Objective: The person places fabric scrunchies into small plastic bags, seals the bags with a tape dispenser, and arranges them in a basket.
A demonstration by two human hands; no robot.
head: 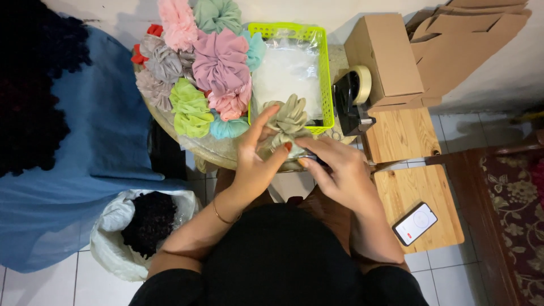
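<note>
Round table (209,150), beige scrunchie (288,119) between both hands' grip

Landmark: green basket (324,68).

- Clear plastic bags (286,71), glossy, lying inside the basket.
- 1 closed brown cardboard box (382,56) just right of the basket.
- Flat folded cardboard boxes (464,39) farther right, against the wall.
- 1 phone (415,224), lit white screen, well below-right on a wooden board (416,187).

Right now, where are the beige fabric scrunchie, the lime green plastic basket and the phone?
beige fabric scrunchie (288,118), head view, middle folds.
lime green plastic basket (325,68), head view, right wall.
phone (415,223), head view, screen centre.
</note>
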